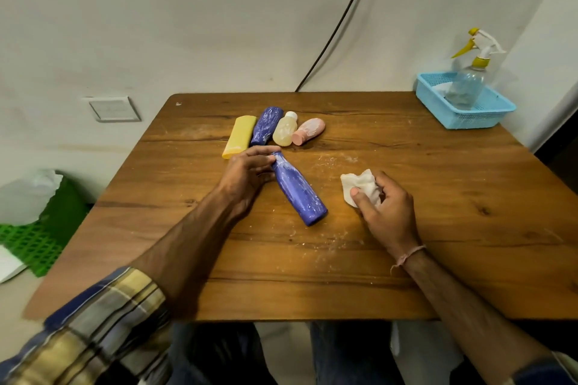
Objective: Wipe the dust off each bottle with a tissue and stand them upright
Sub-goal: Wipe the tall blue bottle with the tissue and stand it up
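L hand (pixel 250 172) grips the neck of a purple bottle (pixel 300 194) lying on the table (pixel 438 228) (white streaks on it, prob. dust). R hand (pixel 384 209) holds a crumpled tissue (pixel 359 184). Four more bottles (pixel 284 131) lie in a row just behind.

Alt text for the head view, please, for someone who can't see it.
The left hand holds the neck of a dusty blue bottle lying on the table, while the right hand grips a crumpled tissue. Behind lie four more bottles: yellow, another blue, clear, pink. A spray bottle stands in a basket at the far right corner.
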`<state>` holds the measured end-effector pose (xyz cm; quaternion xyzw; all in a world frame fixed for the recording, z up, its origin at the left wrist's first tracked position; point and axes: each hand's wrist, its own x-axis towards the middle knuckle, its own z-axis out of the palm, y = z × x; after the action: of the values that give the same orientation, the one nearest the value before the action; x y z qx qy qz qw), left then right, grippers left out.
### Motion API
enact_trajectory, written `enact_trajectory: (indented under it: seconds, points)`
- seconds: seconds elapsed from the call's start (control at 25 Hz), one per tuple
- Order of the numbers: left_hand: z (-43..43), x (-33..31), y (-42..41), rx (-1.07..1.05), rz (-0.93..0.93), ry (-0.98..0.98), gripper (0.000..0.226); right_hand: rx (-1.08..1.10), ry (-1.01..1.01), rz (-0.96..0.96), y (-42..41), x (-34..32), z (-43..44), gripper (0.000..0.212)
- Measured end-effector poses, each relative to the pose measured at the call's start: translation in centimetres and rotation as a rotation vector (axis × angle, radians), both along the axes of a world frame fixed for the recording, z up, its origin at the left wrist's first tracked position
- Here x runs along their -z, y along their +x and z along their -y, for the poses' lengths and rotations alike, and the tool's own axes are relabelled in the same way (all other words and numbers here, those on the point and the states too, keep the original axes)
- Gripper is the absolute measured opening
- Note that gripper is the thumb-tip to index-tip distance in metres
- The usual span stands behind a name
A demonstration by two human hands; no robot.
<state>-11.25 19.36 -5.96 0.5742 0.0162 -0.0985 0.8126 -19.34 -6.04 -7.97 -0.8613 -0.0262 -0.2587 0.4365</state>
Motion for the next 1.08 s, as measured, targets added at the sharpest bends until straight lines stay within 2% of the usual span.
enact_trajectory:
  seconds: [0.08,0.2,0.4,0.56,0.64,0.88,1.04,1.08]
  points:
    - [0.8,0.2,0.7,0.009,0.019,0.003,0.022,-0.052,-0.1,0.025,0.5,-0.3,-1.1,0.015]
    - [1.7,0.6,2.0,0.024,0.053,-0.039,0.015,-0.059,-0.136,0.05,2.4,-0.5,-2.2,0.031]
    - [2.4,0.3,4.2,0.039,0.078,-0.012,0.014,-0.129,-0.211,0.118,7.5,-0.8,-3.9,0.022]
    - [2.6,0.9,5.2,0.024,0.101,-0.012,0.013,-0.238,-0.239,0.257,8.4,-0.8,-4.3,0.01]
    - [2.3,1.0,5.4,0.019,0.09,-0.049,0.012,-0.311,-0.252,0.304,7.3,-1.2,-4.0,0.017]
    - [2.3,1.3,6.0,-0.013,0.07,-0.055,0.014,-0.529,-0.347,0.253,6.9,-1.8,-3.5,0.014]
    - [2.0,1.5,6.2,-0.02,0.059,-0.056,0.012,-0.664,-0.417,0.197,5.6,-1.5,-4.9,0.002]
    - [2.0,1.5,6.1,-0.026,0.06,-0.045,0.012,-0.697,-0.415,0.189,5.7,-1.5,-4.7,0.007]
